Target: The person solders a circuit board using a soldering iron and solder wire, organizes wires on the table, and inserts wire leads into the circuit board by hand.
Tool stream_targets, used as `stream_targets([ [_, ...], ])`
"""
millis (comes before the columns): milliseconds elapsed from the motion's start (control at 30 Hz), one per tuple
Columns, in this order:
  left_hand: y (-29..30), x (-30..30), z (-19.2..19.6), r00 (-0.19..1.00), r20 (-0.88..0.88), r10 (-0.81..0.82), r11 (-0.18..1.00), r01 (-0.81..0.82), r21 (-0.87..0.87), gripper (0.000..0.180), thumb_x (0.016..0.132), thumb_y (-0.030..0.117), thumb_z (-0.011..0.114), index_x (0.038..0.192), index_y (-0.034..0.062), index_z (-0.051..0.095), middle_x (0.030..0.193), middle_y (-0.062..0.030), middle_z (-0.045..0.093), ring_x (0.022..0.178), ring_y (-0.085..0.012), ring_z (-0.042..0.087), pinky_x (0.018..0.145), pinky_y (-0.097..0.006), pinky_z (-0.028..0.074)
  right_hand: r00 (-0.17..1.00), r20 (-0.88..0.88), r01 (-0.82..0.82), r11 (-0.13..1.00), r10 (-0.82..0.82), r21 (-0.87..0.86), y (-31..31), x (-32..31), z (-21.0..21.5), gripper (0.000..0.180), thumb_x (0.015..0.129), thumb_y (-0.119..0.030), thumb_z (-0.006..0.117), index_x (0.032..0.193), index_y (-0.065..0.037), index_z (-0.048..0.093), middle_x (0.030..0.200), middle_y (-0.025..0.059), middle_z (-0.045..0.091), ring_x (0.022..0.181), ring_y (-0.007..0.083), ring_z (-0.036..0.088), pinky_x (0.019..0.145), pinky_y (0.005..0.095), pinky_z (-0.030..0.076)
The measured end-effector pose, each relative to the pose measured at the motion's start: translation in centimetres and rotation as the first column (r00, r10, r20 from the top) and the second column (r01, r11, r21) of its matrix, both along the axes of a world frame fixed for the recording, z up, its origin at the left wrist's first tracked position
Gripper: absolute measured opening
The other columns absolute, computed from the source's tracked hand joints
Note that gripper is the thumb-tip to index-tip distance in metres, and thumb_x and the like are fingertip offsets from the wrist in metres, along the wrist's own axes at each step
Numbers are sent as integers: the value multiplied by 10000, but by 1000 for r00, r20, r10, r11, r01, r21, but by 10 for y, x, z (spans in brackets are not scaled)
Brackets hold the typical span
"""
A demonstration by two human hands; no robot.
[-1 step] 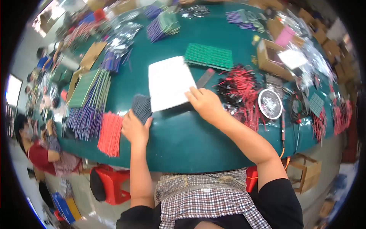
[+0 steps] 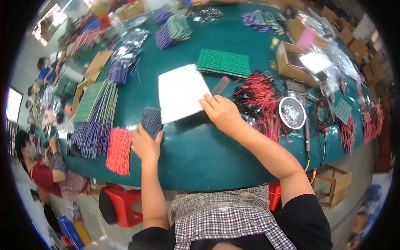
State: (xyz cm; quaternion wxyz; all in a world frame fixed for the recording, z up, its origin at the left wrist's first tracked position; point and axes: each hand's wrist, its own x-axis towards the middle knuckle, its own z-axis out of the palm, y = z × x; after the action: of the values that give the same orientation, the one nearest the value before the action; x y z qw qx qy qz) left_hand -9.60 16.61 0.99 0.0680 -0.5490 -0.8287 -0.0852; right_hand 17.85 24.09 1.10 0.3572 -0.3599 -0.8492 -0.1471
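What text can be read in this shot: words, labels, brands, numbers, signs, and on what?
None legible.
White sheet: no print readable.
Cardboard box: any marking too small or blurred to read.
Pen-shaped tool: too small to tell if it carries text.

Grey bundle (image 2: pixel 151 118) partly out of sight
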Motion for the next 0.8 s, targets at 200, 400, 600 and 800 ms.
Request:
stream_targets([
  [200, 3, -2, -9, 1000, 6, -12, 1000, 12, 0, 799, 797, 460, 766, 1384, 9, 466, 1333, -176, 521, 1193, -376, 513, 934, -523, 441, 859, -511, 63, 996, -25, 58, 3, 42, 51, 251, 874, -28, 665, 1124, -24, 637, 922, 123, 709, 728, 255, 691, 614, 348, 549],
  [400, 0, -2, 3, 996, -79, -35, 999, 35, 0, 813, 827, 492, 730, 1403, -7, 444, 1329, -187, 513, 1218, -364, 497, 979, -527, 387, 773, -528, 504, 845, -350, 177, -2, 141, 111, 248, 909, -102, 692, 1149, -39, 682, 878, 143, 721, 676, 257, 684, 596, 346, 525],
  [600, 55, 46, 39, 876, 161, -454, 887, 427, 177, 648, 902, 407, 685, 1333, -45, 512, 1263, -253, 553, 1174, -413, 541, 992, -459, 434, 684, -225, 727, 620, -694, 297, 10, 264, 101, 263, 909, -84, 648, 1167, -110, 692, 1071, 124, 716, 898, 296, 707, 745, 362, 553],
  [800, 193, 111, 9, 477, 740, -475, 813, 560, 161, 851, 923, 527, 608, 1418, -127, 381, 1462, -337, 395, 1309, -401, 492, 1090, -430, 402, 469, 51, 875, 471, -882, 113, -1, 315, 57, 273, 876, -71, 633, 1141, -102, 688, 1184, 108, 689, 1038, 318, 668, 857, 391, 549],
])
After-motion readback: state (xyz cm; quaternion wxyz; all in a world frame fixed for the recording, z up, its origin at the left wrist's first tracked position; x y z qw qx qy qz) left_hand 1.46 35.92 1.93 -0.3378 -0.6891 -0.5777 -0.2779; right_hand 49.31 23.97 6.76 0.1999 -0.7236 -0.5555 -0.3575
